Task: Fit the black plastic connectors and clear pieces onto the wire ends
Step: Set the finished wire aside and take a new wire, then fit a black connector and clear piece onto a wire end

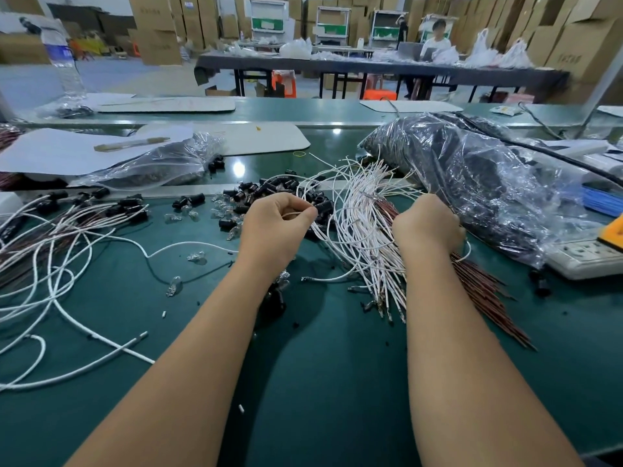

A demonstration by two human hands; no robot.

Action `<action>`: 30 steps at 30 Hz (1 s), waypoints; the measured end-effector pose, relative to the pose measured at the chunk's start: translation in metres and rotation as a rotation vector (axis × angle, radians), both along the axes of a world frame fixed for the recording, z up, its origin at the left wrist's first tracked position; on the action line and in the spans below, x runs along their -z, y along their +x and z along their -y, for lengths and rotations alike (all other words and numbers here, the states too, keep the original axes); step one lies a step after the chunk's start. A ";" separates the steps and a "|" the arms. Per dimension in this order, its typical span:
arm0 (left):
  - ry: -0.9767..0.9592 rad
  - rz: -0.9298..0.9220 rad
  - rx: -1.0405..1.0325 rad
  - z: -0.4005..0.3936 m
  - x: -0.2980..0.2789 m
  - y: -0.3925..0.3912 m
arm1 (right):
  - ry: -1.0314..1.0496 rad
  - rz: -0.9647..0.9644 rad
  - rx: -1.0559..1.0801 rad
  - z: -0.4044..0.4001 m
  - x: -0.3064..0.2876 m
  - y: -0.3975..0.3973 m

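What is pinched by the left hand (273,224) is mostly covered by its curled fingers; only a thin white wire (293,214) can be made out there. The right hand (426,224) is seen from the back, so its grip on the wire bundle (364,224) is concealed. The contents of the large plastic bag (472,183) are obscured by glare. The assembled wires (50,237) are cut off at the left edge.

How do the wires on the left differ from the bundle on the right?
The left wires lie loose and tangled across the table; the right bundle is gathered together, with the right hand gripping it. Many left wires already carry black connectors on their ends; the bundle's near ends show only bare metal tips. The left hand pinches one wire from the bundle. Both groups mix white and reddish-brown wires.
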State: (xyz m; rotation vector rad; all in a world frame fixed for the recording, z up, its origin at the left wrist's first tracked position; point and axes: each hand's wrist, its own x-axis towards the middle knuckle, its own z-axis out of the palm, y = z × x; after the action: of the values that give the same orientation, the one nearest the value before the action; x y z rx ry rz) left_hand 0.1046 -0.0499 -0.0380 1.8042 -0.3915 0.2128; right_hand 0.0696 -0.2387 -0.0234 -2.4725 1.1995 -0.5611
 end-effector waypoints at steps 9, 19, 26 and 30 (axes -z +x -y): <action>-0.009 0.014 -0.049 -0.001 0.001 0.000 | -0.109 0.002 -0.024 -0.007 -0.003 0.006; 0.007 0.026 -0.137 -0.006 0.006 0.011 | -0.115 0.010 -0.043 -0.007 -0.002 0.005; 0.012 0.025 -0.096 -0.006 0.007 0.009 | -0.344 0.243 -0.093 -0.012 -0.005 0.009; 0.002 0.027 -0.123 -0.006 0.004 0.007 | -0.265 0.785 -0.225 -0.024 -0.015 0.013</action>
State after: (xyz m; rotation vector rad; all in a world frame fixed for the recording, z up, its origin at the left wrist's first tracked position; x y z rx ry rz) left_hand 0.1120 -0.0439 -0.0419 1.8311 -0.3002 0.3234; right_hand 0.0823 -0.2142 -0.0085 -2.1615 0.5507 -1.5080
